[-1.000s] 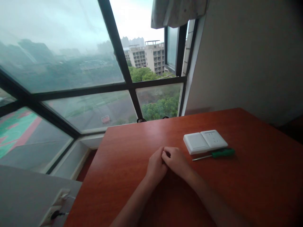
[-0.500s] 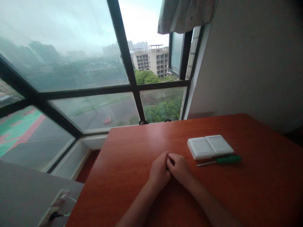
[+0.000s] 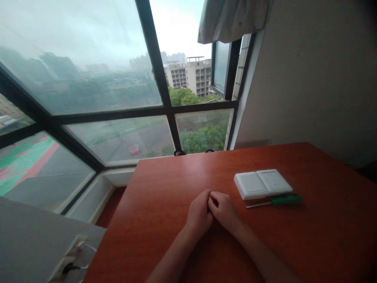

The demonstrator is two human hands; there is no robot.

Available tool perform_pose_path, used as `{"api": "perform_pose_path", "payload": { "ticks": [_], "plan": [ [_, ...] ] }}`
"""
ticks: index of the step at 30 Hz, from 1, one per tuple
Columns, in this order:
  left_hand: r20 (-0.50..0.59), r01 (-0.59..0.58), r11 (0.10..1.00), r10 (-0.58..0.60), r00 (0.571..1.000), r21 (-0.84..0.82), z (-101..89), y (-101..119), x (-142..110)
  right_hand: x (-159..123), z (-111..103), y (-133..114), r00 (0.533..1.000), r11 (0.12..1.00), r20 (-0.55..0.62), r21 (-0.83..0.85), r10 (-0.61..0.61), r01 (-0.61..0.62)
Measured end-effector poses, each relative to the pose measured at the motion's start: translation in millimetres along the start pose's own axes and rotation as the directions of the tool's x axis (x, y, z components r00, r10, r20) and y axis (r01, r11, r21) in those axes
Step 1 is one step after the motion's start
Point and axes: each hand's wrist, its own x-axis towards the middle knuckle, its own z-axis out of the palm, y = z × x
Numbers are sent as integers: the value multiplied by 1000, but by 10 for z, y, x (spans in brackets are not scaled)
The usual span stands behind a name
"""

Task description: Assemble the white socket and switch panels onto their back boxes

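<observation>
My left hand point(image 3: 199, 211) and my right hand point(image 3: 224, 210) rest together on the table, their curled fingers meeting at the front. Both are closed, and no object shows in either; the inner sides of the fingers are partly hidden. To the right of my right hand lie a white wall switch point(image 3: 251, 186) and a white wall socket point(image 3: 275, 181), side by side and touching. A screwdriver point(image 3: 285, 200) with a green handle lies along their near edge, its metal shaft pointing left towards my right hand.
The reddish-brown wooden table point(image 3: 165, 188) reaches to the window point(image 3: 141, 135) at the back. A wall point(image 3: 300, 86) stands on the right. At lower left, plugs and cables sit in a wall outlet point(image 3: 67, 265), beyond the table's left edge.
The view has shifted very slightly. My hands, the switch, the socket and the screwdriver stay where they were.
</observation>
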Motion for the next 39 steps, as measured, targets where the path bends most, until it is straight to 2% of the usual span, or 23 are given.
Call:
{"api": "perform_pose_path", "payload": {
  "ticks": [39],
  "plan": [
    [-8,-3,1000,3,1000,-2,4,-22,-11,5,-4,-1,1000,1000,18,-17,2,-2]
  ]
}}
